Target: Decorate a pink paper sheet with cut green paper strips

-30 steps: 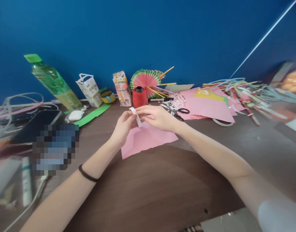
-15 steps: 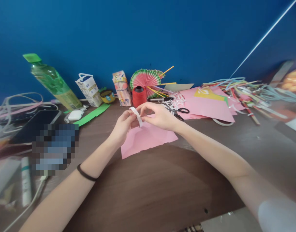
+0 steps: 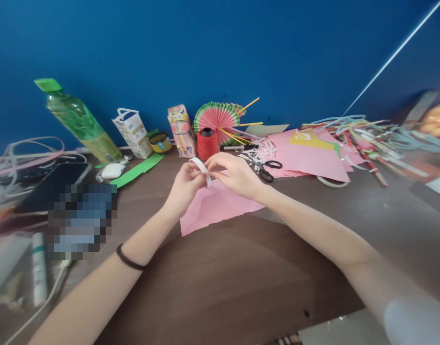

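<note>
My left hand (image 3: pixel 186 184) is closed round a narrow white roll of tape (image 3: pixel 201 167), held on edge over the table. At the roll's right side, the thumb and fingers of my right hand (image 3: pixel 234 175) pinch together against the tape; whether they hold its loose end is too small to make out. Under both hands lies a sheet of pink paper (image 3: pixel 220 208) with an uneven front edge. Just behind them stands a red spool of thread (image 3: pixel 207 144). Black-handled scissors (image 3: pixel 266 173) rest to the right, beside white paper shreds (image 3: pixel 265 149).
A green bottle (image 3: pixel 81 122), a milk carton (image 3: pixel 133 134) and a decorated paper box (image 3: pixel 182 132) stand along the blue wall. Behind the spool is a folded paper fan (image 3: pixel 216 117). Pink sheets (image 3: pixel 313 160) and coloured strips (image 3: pixel 371 139) lie right; a phone (image 3: pixel 54 187) lies left.
Both hands and the roll of tape have shifted very slightly, with the right fingers a little closer to the roll. Everything on the table stays in place.
</note>
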A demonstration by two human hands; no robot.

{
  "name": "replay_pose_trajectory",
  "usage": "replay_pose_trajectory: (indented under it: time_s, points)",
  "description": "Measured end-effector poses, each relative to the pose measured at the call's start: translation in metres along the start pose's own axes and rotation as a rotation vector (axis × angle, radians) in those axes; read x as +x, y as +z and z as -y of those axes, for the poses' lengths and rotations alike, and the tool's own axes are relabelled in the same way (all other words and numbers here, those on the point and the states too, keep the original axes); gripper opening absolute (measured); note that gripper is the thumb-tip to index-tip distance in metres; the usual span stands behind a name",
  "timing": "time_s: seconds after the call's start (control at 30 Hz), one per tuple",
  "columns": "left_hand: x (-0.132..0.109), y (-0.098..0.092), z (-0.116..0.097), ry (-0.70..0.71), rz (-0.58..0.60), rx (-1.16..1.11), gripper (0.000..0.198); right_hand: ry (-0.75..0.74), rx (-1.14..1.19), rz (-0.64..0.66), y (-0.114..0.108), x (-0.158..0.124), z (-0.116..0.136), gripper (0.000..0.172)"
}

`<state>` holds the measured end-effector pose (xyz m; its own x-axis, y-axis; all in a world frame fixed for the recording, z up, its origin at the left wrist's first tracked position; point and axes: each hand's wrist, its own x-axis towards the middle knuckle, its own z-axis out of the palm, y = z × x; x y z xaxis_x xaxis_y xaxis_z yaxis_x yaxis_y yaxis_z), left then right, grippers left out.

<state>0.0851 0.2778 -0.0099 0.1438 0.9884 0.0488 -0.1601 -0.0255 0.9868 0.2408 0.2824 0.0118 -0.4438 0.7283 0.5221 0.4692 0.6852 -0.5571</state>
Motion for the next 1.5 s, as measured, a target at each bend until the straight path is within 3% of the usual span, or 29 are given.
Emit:
replay_pose_trajectory:
  time_s: [0.4, 0.77, 1.03, 1.5]
  points:
    - [-0.004, 0.003, 0.003, 0.147, -0.032, 0.053, 0.029, -0.009, -0.165, -0.057, 0.016, -0.011, 0.005, 0.013]
    - [0.004, -0.005, 0.001, 0.092, -0.045, 0.018, 0.031, -0.074, -0.1, -0.114, 0.016, -0.01, 0.004, 0.012]
    - [0.007, -0.007, 0.005, 0.114, 0.023, 0.019, 0.032, 0.038, -0.153, -0.083, 0.016, -0.01, 0.004, 0.009]
    - [0.007, -0.011, 0.002, 0.124, 0.008, 0.051, 0.036, -0.012, -0.071, -0.053, 0.016, -0.011, 0.005, 0.008]
